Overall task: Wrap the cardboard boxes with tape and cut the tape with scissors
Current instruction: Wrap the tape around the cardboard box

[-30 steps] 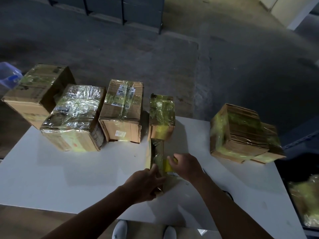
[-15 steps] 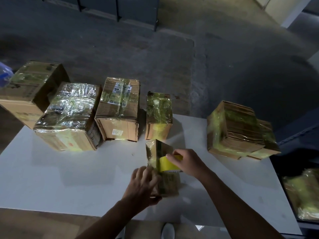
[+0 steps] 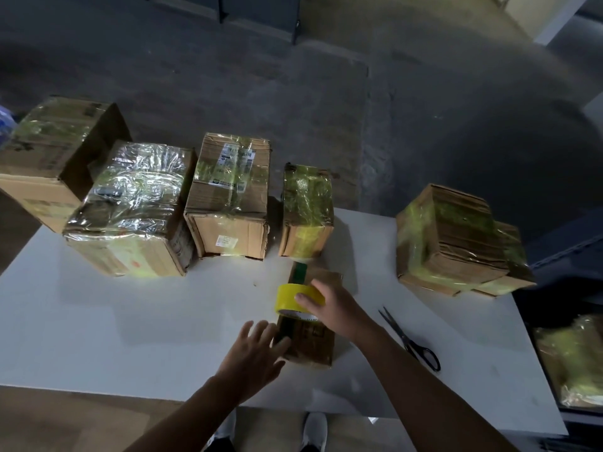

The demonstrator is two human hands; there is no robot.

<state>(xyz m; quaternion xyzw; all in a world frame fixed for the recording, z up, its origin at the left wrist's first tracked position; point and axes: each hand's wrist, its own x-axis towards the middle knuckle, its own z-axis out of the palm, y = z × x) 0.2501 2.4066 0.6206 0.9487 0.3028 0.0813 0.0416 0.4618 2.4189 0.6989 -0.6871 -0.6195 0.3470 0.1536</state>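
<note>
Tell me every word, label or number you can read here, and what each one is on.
No text here is readable.
Shipping label on top of the middle box: print too blurred to read.
Small white sticker on that box's front: too small to read.
Dark print on the box being taped: blurred.

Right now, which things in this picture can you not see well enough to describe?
1. Head view: print on the label of the middle box is too small and dim to read.
2. Head view: the blue thing is cut off by the left edge.
3. Head view: the small box is partly hidden by the tape roll and right hand.
</note>
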